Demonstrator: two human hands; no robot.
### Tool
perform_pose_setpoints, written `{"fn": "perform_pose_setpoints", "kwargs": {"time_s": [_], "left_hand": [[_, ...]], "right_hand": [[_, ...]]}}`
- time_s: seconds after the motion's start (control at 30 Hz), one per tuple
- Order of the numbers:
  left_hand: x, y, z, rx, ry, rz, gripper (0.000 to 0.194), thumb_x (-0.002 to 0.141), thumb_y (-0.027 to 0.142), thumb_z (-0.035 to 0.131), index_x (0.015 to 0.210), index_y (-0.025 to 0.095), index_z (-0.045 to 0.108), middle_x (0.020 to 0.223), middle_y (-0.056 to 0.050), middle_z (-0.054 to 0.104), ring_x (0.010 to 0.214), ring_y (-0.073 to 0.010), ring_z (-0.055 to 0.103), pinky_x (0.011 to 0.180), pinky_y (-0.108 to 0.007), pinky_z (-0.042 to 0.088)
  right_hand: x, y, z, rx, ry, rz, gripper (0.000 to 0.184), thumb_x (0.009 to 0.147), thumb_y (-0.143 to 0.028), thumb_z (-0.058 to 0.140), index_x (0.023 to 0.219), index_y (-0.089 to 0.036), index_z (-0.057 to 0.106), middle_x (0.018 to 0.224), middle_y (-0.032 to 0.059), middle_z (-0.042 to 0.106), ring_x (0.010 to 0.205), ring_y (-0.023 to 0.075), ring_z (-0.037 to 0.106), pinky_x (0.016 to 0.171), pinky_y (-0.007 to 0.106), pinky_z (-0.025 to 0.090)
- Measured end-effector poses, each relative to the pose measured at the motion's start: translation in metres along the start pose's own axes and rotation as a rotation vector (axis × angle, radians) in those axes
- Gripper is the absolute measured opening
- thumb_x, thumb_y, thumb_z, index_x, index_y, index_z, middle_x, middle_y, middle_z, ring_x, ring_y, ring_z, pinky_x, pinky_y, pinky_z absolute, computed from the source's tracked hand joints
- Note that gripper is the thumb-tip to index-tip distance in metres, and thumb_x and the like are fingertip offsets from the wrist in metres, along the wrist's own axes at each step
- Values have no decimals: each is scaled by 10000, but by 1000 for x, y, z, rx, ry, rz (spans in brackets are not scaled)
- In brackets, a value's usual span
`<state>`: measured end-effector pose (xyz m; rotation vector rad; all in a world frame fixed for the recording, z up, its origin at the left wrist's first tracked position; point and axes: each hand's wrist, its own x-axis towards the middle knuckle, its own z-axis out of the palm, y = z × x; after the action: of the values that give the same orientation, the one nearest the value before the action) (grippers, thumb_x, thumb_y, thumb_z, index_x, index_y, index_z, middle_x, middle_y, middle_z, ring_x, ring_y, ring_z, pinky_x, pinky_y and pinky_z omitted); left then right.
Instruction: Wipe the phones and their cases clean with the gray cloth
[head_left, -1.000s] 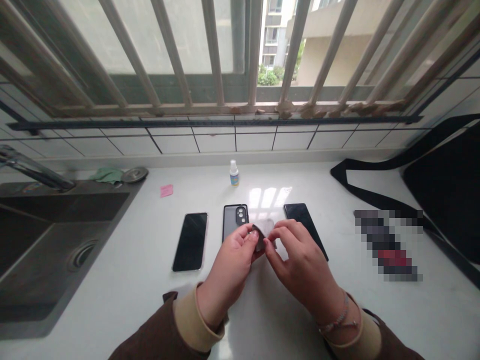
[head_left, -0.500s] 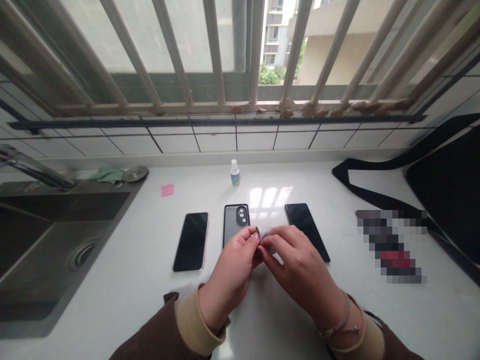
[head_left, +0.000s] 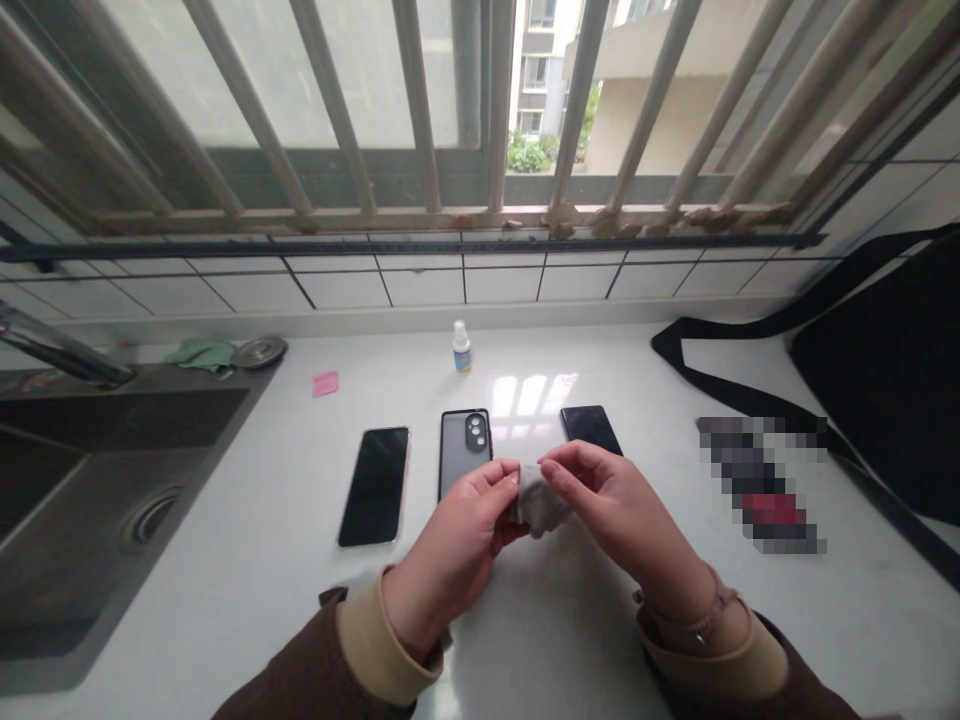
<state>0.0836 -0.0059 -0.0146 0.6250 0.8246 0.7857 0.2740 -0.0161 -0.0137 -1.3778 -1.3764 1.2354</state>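
Observation:
Both my hands pinch a small grey cloth (head_left: 537,500) above the white counter (head_left: 570,620). My left hand (head_left: 457,545) grips its left edge between thumb and fingers. My right hand (head_left: 622,510) holds its right edge, and the cloth hangs crumpled between them. Just beyond my left hand lies a dark phone case (head_left: 463,445), camera cutout up. A black phone (head_left: 373,485) lies screen up to its left. Another black phone (head_left: 589,425) lies on the right, partly hidden by my right hand. A small spray bottle (head_left: 461,349) stands further back.
A steel sink (head_left: 97,480) with a tap (head_left: 60,350) fills the left side. A pink slip (head_left: 325,384), a green rag (head_left: 201,354) and a metal strainer lid (head_left: 259,351) lie near it. A black bag with strap (head_left: 877,380) lies at the right, beside a blurred object (head_left: 761,485).
The cloth was folded small between my fingertips; now my hands have pulled slightly apart and it hangs spread open between them. The view has shifted a little.

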Motion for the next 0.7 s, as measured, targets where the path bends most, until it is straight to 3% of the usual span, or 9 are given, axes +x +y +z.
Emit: {"fn": "perform_pose_setpoints", "kwargs": {"time_s": [0.1, 0.3, 0.47, 0.7], "left_hand": [[1, -1, -1, 36, 5, 29, 326, 905, 407, 811, 1071, 164, 670, 910, -37, 706, 788, -139, 642, 756, -270, 519], [3, 1, -6, 191, -1, 212, 358, 978, 479, 758, 1168, 224, 595, 873, -1, 717, 793, -136, 665, 850, -309, 533], [2, 3, -9, 414, -29, 288, 371, 876, 420, 882, 1071, 205, 651, 990, -26, 713, 915, -160, 671, 840, -297, 530], [4, 5, -11, 486, 19, 305, 475, 775, 359, 961, 1121, 206, 674, 1109, -61, 757, 990, -196, 705, 901, -341, 547]], "right_hand": [[0, -1, 2, 12, 5, 2, 376, 974, -575, 741, 972, -200, 755, 901, 60, 788, 817, 220, 744, 757, 341, 587], [-1, 0, 1, 86, 89, -9, 366, 983, -570, 739, 977, -204, 730, 876, 46, 765, 790, 197, 713, 733, 326, 569], [-2, 0, 2, 112, 94, -38, 340, 985, -547, 750, 963, -210, 719, 871, 29, 729, 802, 177, 681, 724, 301, 554], [-3, 0, 5, 145, 87, -120, 309, 991, -519, 757, 959, -215, 709, 884, 19, 707, 806, 164, 668, 721, 285, 553]]}}
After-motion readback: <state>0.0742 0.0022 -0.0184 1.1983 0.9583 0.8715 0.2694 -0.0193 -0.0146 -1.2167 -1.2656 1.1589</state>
